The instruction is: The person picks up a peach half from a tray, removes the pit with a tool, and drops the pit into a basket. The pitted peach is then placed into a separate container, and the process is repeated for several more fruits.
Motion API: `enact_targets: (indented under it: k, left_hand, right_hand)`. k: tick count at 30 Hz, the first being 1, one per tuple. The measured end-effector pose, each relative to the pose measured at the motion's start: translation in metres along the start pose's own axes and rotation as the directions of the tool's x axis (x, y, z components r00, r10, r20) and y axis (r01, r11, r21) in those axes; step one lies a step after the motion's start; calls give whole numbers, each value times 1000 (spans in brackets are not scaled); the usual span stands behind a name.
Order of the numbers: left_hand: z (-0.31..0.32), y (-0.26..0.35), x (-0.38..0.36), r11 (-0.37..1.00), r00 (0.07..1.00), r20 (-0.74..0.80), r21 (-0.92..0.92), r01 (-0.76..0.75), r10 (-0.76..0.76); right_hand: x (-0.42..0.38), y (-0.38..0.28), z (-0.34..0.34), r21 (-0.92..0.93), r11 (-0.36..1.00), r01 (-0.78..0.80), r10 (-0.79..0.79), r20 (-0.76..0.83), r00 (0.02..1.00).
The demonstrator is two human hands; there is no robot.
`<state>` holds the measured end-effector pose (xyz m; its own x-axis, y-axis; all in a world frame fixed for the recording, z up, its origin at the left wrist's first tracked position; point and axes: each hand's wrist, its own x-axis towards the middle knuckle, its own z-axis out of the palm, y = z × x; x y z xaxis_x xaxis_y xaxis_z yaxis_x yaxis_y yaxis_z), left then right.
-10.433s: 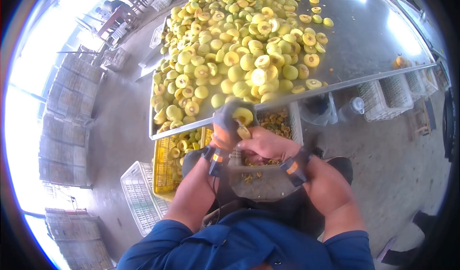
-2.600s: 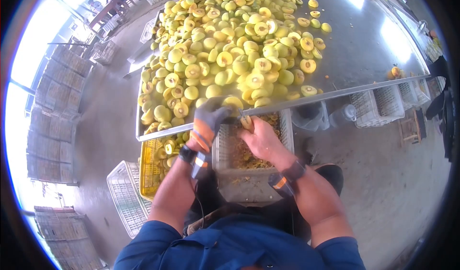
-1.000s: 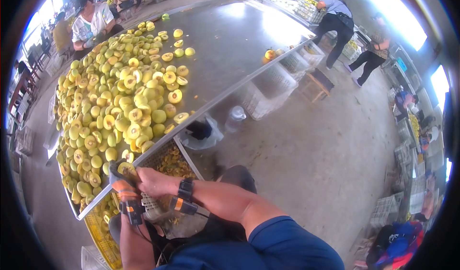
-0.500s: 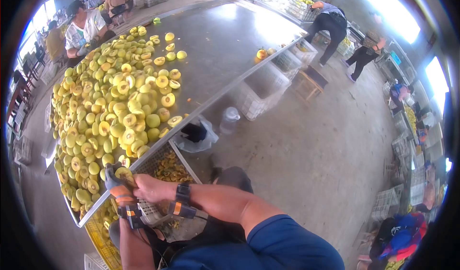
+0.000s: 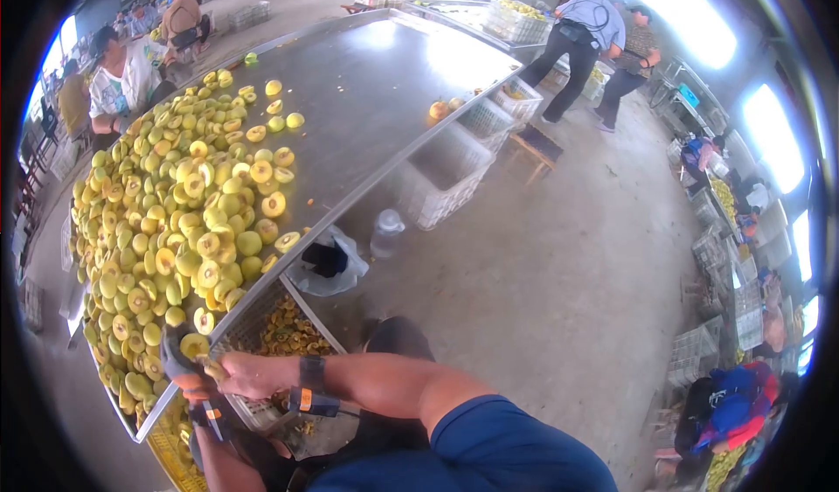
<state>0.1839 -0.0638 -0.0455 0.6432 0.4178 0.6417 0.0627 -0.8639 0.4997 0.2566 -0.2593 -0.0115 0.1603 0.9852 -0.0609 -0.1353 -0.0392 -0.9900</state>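
My left hand (image 5: 181, 371), in a grey and orange glove, is closed around a halved yellow peach-like fruit (image 5: 194, 345) at the metal table's near edge. Beside it, my bare right hand (image 5: 260, 376) has its fingers curled together close to that fruit. What the right fingers grip is too small and blurred to make out. A large heap of halved yellow-green fruit (image 5: 188, 221) covers the table's left side, many cut faces showing brown centres. Below the right hand, under the table edge, a crate (image 5: 247, 330) holds brown-orange scraps (image 5: 293, 330).
The steel tabletop (image 5: 350, 90) stretches away, its raised rim (image 5: 367, 186) running to the right. White crates (image 5: 446, 173), a plastic jug (image 5: 387, 234) and a bag (image 5: 336, 273) stand along it. A yellow crate (image 5: 170, 457) sits at lower left. A co-worker (image 5: 127, 81) sits across; two people (image 5: 581, 46) stand beyond.
The whole view has shifted, so the table sits further left and lower. The two standing people now overlap. My hands remain together at the fruit, with the right fingers slightly lower beside it.
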Motion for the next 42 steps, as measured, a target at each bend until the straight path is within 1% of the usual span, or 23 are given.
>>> enact_targets:
  k: [2, 4, 5, 8, 11, 12, 14, 16, 21, 27, 28, 29, 31, 32, 33, 35, 36, 37, 38, 39, 40, 41, 42]
  left_hand:
    - [-3, -59, -13, 989, 989, 1, -13, 150, -150]
    - [-5, -126, -31, 930, 947, -37, -209, 304, -318]
    - [-17, -122, -31, 693, 842, 57, -540, 477, -536]
    - [-53, -140, -40, 653, 755, -56, -546, 525, -654]
    - [-100, -217, -65, 694, 791, -78, -539, 478, -606]
    - [-125, -225, -71, 722, 782, -54, -429, 543, -621]
    - [-165, -233, -80, 571, 646, -54, -526, 630, -762]
    - [-190, -212, -101, 617, 700, -120, -592, 519, -704]
    - [-183, -147, -112, 691, 683, -172, -360, 627, -710]
    - [-179, -147, -123, 711, 700, -138, -201, 673, -701]
    - [-192, -150, -131, 725, 711, -138, -144, 674, -689]
    - [-209, -158, -145, 741, 728, -144, -60, 669, -670]
    - [-230, -149, -162, 749, 761, -174, 141, 647, -625]
    - [-236, -144, -171, 734, 768, -179, 224, 641, -615]
    - [-235, -137, -174, 731, 784, -172, 289, 619, -596]
    - [-231, -131, -172, 751, 862, -139, 437, 496, -488]
    - [-229, -129, -173, 762, 910, -99, 514, 394, -403]
    - [-225, -127, -171, 765, 954, -52, 585, 270, -296]
    - [-222, -126, -167, 795, 935, -73, 506, 334, -347]
    - [-215, -117, -154, 654, 622, -228, -111, 748, -749]
    - [-215, -114, -149, 163, 186, -40, -684, 711, -982]
    - [-214, -120, -159, 213, 240, -59, -693, 689, -969]
    - [-219, -152, -182, 373, 359, -138, -543, 752, -923]
  right_hand:
    - [-6, -6, 0, -119, 993, -24, 19, -36, 999]
    - [-2, 12, 5, -270, 963, 9, -39, -107, 994]
    - [-2, 16, 1, -409, 911, -57, 11, -113, 994]
    - [-4, 32, -1, -414, 900, -136, 36, -241, 970]
    - [0, 43, -1, -517, 830, -208, 104, -222, 969]
    - [-3, 43, -1, -544, 811, -214, 109, -218, 970]
    - [-11, 26, 1, -529, 823, -209, 109, -214, 971]
    - [-12, 21, 0, -529, 826, -194, 94, -210, 973]
    - [-6, 21, 3, -550, 824, -137, 42, -181, 983]
    - [-15, -2, 3, -570, 808, -148, 36, -202, 979]
    - [-16, -3, -2, -575, 814, -81, -23, -171, 985]
    - [-15, -3, -9, -570, 815, -101, 22, -144, 989]
    - [1, 27, -7, -488, 866, -113, -33, -281, 959]
    - [3, 18, -13, -547, 834, -63, -68, -215, 974]
    - [8, 8, -13, -508, 854, -112, 19, -185, 983]
    - [14, 0, -18, -27, 981, -193, 192, -53, 980]
    - [13, -3, -17, 236, 943, -235, 235, 26, 972]
    - [13, -12, -15, 305, 910, -280, 280, 46, 959]
    - [14, -21, -16, 367, 873, -320, 323, 54, 945]
    - [16, -26, -16, 395, 855, -336, 337, 69, 939]
    - [17, -27, -16, 393, 859, -328, 332, 60, 941]
    - [18, -25, -17, 394, 861, -322, 328, 55, 943]
    - [19, -25, -16, 402, 858, -320, 326, 55, 944]
